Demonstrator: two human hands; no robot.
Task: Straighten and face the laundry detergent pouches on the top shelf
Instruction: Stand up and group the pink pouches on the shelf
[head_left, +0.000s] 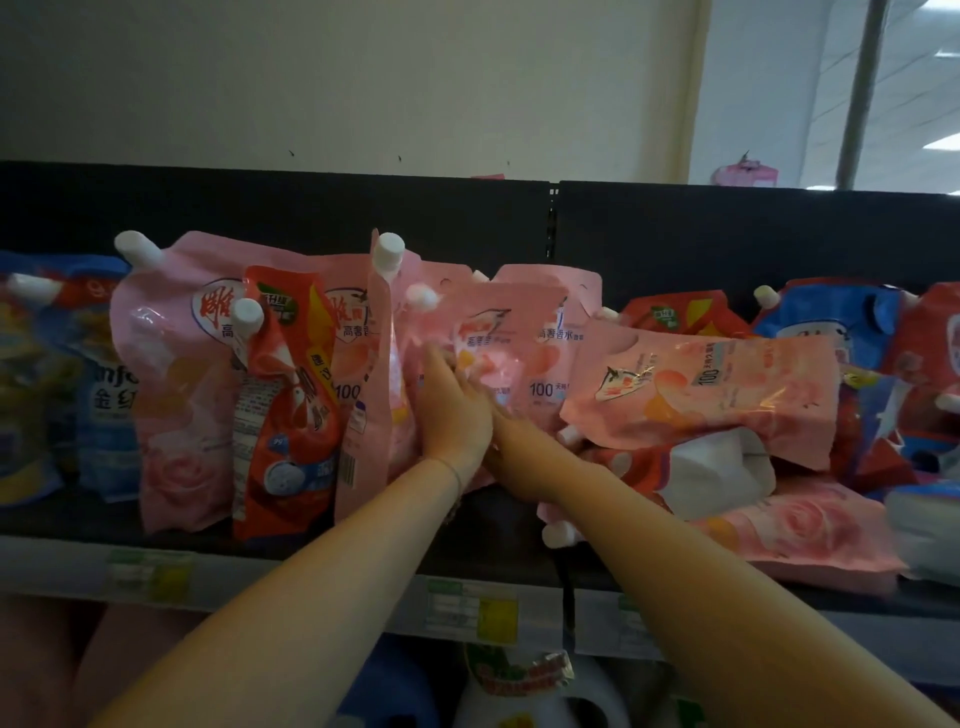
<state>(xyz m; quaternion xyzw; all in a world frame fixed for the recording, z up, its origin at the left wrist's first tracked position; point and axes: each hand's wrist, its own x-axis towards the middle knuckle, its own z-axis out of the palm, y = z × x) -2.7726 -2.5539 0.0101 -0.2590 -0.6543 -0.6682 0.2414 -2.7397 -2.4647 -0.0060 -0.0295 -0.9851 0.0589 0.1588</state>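
Pink detergent pouches with white caps crowd the top shelf (260, 540). My left hand (452, 410) lies on the front of a blurred middle pink pouch (488, 348), fingers curled round its left edge. My right hand (519, 457) touches the same pouch's lower part; its fingers are hidden behind my left hand. To the left, a big pink pouch (171, 374) stands upright, a red pouch (291, 415) leans on it, and a pink pouch (369, 389) stands edge-on. To the right, one pink pouch (701, 389) lies sideways on a heap over another flat pink pouch (795, 535).
Blue pouches stand at the far left (62, 374) and far right (831, 322), with red ones (675, 312) behind the heap. The shelf edge carries price labels (472, 608). White bottles (519, 691) sit on the shelf below. A black back panel (727, 239) rises behind.
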